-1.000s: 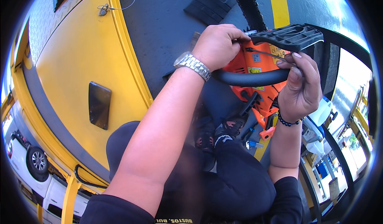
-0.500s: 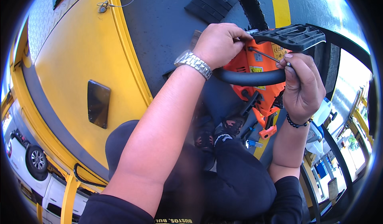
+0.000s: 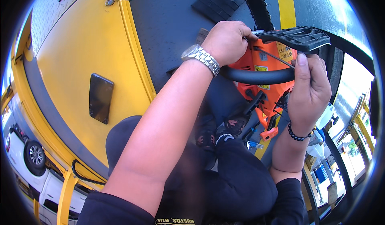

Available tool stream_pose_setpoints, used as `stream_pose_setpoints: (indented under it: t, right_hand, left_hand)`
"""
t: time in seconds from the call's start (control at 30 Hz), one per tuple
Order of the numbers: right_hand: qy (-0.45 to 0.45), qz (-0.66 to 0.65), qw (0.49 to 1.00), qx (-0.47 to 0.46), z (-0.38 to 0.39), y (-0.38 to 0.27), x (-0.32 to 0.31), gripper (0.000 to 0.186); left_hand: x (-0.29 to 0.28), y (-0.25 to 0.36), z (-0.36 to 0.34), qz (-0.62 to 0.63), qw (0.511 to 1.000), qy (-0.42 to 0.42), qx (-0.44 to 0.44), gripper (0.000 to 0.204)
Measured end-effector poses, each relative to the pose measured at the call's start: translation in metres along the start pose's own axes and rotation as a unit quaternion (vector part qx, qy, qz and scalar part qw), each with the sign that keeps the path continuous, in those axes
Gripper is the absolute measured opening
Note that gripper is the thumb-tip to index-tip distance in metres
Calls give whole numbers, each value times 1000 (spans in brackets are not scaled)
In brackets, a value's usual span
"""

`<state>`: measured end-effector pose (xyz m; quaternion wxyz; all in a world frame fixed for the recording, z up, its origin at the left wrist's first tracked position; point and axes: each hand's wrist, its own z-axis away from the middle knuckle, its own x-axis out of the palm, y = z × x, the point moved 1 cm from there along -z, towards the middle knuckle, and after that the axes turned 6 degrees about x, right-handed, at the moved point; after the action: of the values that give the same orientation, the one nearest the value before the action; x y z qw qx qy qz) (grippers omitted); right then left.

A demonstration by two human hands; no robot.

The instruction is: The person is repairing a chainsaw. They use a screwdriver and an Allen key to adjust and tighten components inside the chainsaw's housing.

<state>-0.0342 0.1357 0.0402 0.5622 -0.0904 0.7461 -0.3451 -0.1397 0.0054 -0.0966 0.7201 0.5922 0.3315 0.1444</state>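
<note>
An orange chainsaw [image 3: 262,92] stands before me, its black bar and chain [image 3: 256,8] pointing away. A black front guard [image 3: 300,37] tops it, and a curved black handle [image 3: 256,76] crosses its near side. My left hand [image 3: 228,42], below a silver watch, pinches at the far left of the body, beside a small silvery part [image 3: 256,32]; whatever its fingertips hold is hidden. My right hand [image 3: 311,86], with a dark bead bracelet, is closed on one end of a thin metal rod [image 3: 274,57], perhaps a hex key. The rod slants to the orange body above the handle.
A yellow metal surface [image 3: 72,64] fills the left, with a dark phone [image 3: 100,98] on it. A black ribbed mat [image 3: 216,2] lies on the grey floor. My shoes [image 3: 232,126] are just left of the saw. A blue-handled tool [image 3: 254,145] is below it.
My right hand has moved slightly right and its thumb now points up along the rod's end. My left hand stays at the same place on the saw. The view has shifted a little.
</note>
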Motion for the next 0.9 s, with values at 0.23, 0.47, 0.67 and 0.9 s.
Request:
stream_pose_setpoints:
  t: [0.23, 0.47, 0.67, 0.9]
  right_hand:
    - [-122, -155, 974, 107, -8, 8, -16, 21]
    - [-95, -216, 964, 123, -1, 21, -9, 25]
    - [27, -9, 999, -16, -1, 20, -4, 24]
    - [56, -89, 994, -3, 5, 19, 8, 28]
  left_hand:
    - [-1, 8, 6, 23, 999, -1, -32, 26]
    - [1, 8, 5, -34, 998, -35, 29, 28]
    - [3, 9, 3, -24, 1000, -8, 17, 25]
    - [-1, 6, 2, 40, 998, -24, -42, 24]
